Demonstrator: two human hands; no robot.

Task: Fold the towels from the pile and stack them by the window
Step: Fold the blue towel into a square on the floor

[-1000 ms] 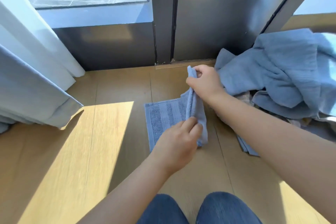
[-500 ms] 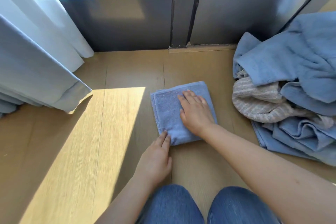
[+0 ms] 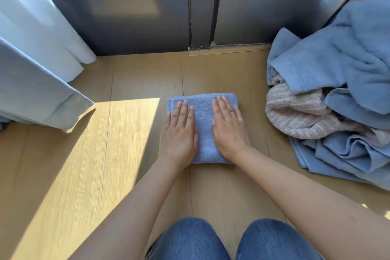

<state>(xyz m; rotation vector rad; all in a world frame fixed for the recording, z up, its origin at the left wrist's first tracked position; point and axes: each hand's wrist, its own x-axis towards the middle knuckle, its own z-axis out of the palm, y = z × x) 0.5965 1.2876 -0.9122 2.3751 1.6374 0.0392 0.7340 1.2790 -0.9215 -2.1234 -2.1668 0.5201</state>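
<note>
**Our left hand (image 3: 179, 133) and right hand (image 3: 229, 131) lie flat on the folded towel (image 3: 203, 116)**

We look down on a wooden floor (image 3: 105, 175), partly sunlit, that runs up to the dark window frame (image 3: 202, 6). A pale curtain (image 3: 31, 69) hangs at our left. At our right, against the frame, lies the pile (image 3: 348, 59) of loose blue towels, with a beige towel (image 3: 299, 112) tucked into it. Our knees (image 3: 190, 240), in blue jeans, show at the bottom edge. Ahead of them, apart from the pile, the folded towel rests on the floor as a small blue rectangle. Both our palms rest on it side by side, fingers straight, gripping nothing, with a strip of towel showing between them.
</note>
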